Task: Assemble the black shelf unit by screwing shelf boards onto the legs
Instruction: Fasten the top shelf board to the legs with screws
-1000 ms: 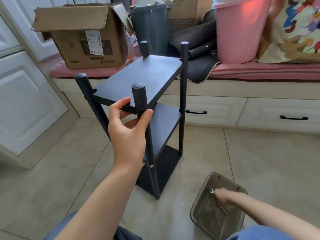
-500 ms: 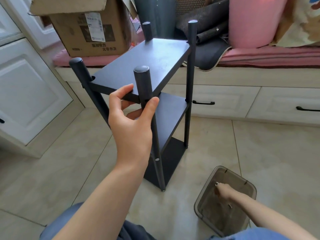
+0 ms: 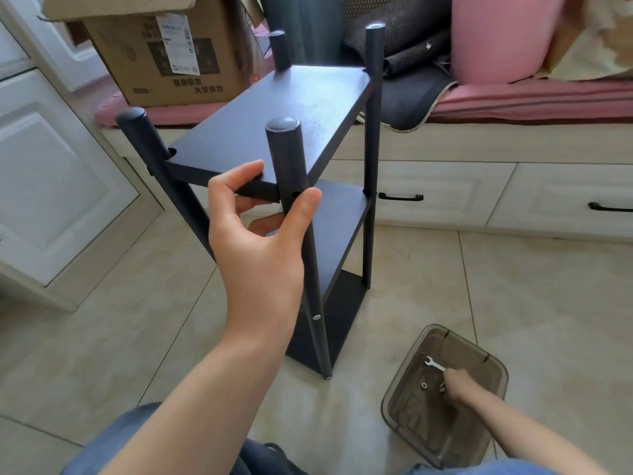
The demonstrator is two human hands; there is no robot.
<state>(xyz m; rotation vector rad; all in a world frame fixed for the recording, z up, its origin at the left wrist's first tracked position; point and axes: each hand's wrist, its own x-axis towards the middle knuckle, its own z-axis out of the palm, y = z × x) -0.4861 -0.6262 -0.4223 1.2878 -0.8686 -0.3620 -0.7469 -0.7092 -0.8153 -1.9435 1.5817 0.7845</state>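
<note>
**A:** Where does the black shelf unit (image 3: 274, 159) stand?

**B:** On the tiled floor (image 3: 531, 286), in front of the white drawers (image 3: 445, 193) under the window seat. It has three boards between four round legs; the top board (image 3: 284, 121) sits a little below the leg tops, the middle board (image 3: 339, 228) and the bottom board (image 3: 339, 313) lie under it.

**A:** And the hands?

**B:** The left hand (image 3: 260, 241) grips the near leg (image 3: 291, 186) at the top board's corner, thumb on the leg's right side, fingers curled around the board edge to the left. A small hole in the leg shows just beside the thumb tip. Lower on the same leg a silver screw head (image 3: 316, 317) is visible.

**A:** The right hand?

**B:** The right hand (image 3: 457, 389) reaches down into a smoky transparent plastic bin (image 3: 411, 378) on the floor, to the right of the unit. Its fingers are closed on the end of a small silver wrench (image 3: 434, 365), whose open jaw points up and left. A small round metal piece (image 3: 424, 385), perhaps a nut, lies on the bin's bottom just beside the hand.

**A:** What is around?

**B:** On the pink cushion (image 3: 531, 104) of the seat stand a cardboard box (image 3: 164, 60), a dark bin (image 3: 308, 25) and a pink bucket (image 3: 500, 36), with dark rolled mats (image 3: 404, 46) between them. White cabinet doors (image 3: 51, 186) are at the left.
</note>
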